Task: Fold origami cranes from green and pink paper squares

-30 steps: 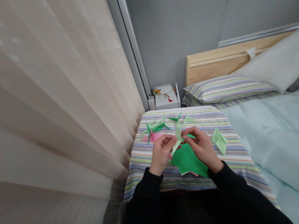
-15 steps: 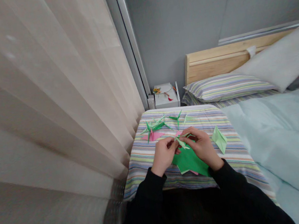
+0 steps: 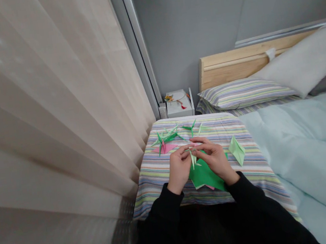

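1. Nearest, the dark sleeves point(image 3: 165, 206) come in over the near edge of the striped cloth point(image 3: 160, 191), so the forearms slant inward and both hands meet in front of the body.
2. A green sheet point(image 3: 205, 177) lies flat on the cloth below the hands, toward the right hand, with a pink edge point(image 3: 210, 187) showing under its near side; the overlap suggests loose sheets kept as a pile within reach.
3. Just above and beyond that sheet, the pale green folded paper point(image 3: 194, 160) is held between the two hands, its narrow points aimed toward the person, probably so the folds can be seen.
4. The left hand point(image 3: 179, 169) pinches it narrowly from the left, seemingly to steady it.
5. The right hand point(image 3: 215, 158) closes on it from the right, thumb and fingertips at the paper, other fingers reaching over the far side; the exact contact is partly hidden.
6. To the right, well apart from the hands, a light green diamond point(image 3: 237, 152) lies alone, likely set aside to keep its shape.
7. Farther, to the left, dark green folded pieces point(image 3: 169, 137) crowd beside a pink piece point(image 3: 166, 148), seemingly grouped out of the hands' way.
8. Farthest on the cloth lies another green folded piece point(image 3: 191, 127).
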Tool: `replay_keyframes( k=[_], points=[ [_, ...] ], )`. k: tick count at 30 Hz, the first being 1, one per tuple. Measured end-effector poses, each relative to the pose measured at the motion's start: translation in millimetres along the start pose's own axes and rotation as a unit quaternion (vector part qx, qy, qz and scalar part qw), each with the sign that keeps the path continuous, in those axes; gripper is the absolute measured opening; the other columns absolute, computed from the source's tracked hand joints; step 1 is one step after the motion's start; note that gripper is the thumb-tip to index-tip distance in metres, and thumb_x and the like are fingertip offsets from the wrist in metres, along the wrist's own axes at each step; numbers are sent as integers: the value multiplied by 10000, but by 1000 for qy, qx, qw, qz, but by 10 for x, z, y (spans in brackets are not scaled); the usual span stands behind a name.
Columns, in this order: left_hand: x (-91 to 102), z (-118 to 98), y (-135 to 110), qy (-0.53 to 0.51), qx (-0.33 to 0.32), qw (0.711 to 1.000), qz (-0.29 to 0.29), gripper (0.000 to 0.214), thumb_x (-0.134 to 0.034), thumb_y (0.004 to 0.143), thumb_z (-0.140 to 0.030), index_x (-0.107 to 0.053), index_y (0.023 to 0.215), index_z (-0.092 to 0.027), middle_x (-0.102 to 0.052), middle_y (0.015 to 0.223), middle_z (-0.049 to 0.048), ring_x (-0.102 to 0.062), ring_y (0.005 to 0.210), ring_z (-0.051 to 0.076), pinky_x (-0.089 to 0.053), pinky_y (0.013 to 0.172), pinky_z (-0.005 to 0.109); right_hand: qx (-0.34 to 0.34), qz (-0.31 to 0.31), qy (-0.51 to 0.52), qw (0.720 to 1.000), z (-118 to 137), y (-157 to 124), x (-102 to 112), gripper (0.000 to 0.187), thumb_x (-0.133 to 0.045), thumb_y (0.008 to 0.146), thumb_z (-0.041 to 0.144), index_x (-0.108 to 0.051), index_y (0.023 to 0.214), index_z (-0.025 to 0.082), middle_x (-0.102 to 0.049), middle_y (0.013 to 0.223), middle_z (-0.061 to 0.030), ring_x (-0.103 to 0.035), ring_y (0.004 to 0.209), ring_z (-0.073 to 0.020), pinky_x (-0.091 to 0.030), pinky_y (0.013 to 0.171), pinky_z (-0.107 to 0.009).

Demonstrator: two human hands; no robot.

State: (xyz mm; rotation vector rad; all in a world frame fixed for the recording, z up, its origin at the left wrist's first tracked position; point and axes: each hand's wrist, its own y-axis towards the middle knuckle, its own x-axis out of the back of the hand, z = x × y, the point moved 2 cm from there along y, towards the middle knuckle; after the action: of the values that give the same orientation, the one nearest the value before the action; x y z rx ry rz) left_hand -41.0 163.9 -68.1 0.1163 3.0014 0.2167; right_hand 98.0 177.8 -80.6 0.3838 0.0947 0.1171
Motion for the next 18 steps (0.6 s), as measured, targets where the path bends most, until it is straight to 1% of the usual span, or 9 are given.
replay_keyframes(
  k=[3, 4, 6, 7, 9, 11, 12, 15, 18],
  points=[
    [-19, -27, -42, -11, 33, 999, 2, 509, -781, 811, -298, -614, 1273, -166, -753, 700, 28, -718, 604, 197, -530, 600, 269, -20, -6, 24, 999, -7, -10, 7, 105, -799, 830, 360, -828, 815, 259, -693, 1303, -95, -684, 1080, -287, -578, 640, -331],
    [-24, -39, -54, 0, 36, 999, 7, 525, -776, 816, -289, -595, 1295, -175, -742, 674, 16, -707, 574, 193, -515, 569, 259, -23, -9, 29, 999, -8, -17, 9, 117, -796, 832, 367, -824, 806, 256, -686, 1320, -94, -695, 1037, -279, -572, 615, -329],
    [-30, -57, -67, 28, 28, 999, 23, 468, -752, 825, -250, -613, 1267, -181, -724, 641, 2, -689, 543, 178, -481, 528, 236, -17, -16, 23, 999, 6, -33, 17, 117, -791, 836, 366, -817, 799, 258, -686, 1326, -94, -700, 1028, -281, -568, 610, -333],
    [-31, -61, -68, 39, 22, 998, 33, 423, -733, 828, -227, -634, 1236, -177, -721, 635, 1, -683, 538, 171, -467, 518, 227, -6, -20, 11, 1000, 23, -39, 22, 112, -787, 840, 361, -815, 798, 260, -692, 1317, -94, -696, 1064, -291, -578, 647, -348],
    [-27, -58, -59, 48, 11, 998, 44, 339, -700, 823, -185, -681, 1160, -159, -740, 667, 18, -694, 565, 166, -476, 534, 224, 25, -23, -36, 999, 77, -46, 33, 109, -771, 856, 347, -809, 796, 264, -707, 1300, -90, -670, 1168, -306, -588, 831, -415],
    [-18, -47, -42, 45, 0, 998, 42, 278, -685, 796, -152, -718, 1071, -143, -779, 765, 55, -734, 653, 181, -530, 609, 244, 55, -17, -92, 994, 145, -45, 39, 94, -768, 860, 331, -810, 808, 264, -714, 1300, -90, -649, 1231, -309, -512, 1027, -481],
    [-13, -41, -33, 42, -6, 998, 39, 259, -681, 779, -138, -730, 1033, -139, -793, 822, 72, -753, 711, 193, -559, 666, 261, 65, -11, -114, 991, 178, -41, 39, 79, -775, 852, 324, -813, 819, 263, -711, 1311, -94, -649, 1238, -310, -475, 1076, -495],
    [-7, -28, -17, 30, -15, 999, 37, 229, -668, 746, -122, -748, 960, -137, -808, 927, 99, -780, 841, 219, -596, 809, 307, 73, 8, -134, 988, 254, -26, 33, 57, -798, 826, 304, -814, 803, 255, -700, 1344, -108, -649, 1246, -316, -450, 1094, -491],
    [-11, -27, -26, 26, -10, 999, 20, 191, -694, 744, -154, -749, 925, -131, -812, 926, 108, -785, 855, 232, -601, 815, 314, 49, 7, -106, 993, 285, -16, 22, 171, -787, 837, 306, -759, 683, 237, -694, 1372, -102, -620, 1299, -318, -393, 1144, -488]
  ],
)
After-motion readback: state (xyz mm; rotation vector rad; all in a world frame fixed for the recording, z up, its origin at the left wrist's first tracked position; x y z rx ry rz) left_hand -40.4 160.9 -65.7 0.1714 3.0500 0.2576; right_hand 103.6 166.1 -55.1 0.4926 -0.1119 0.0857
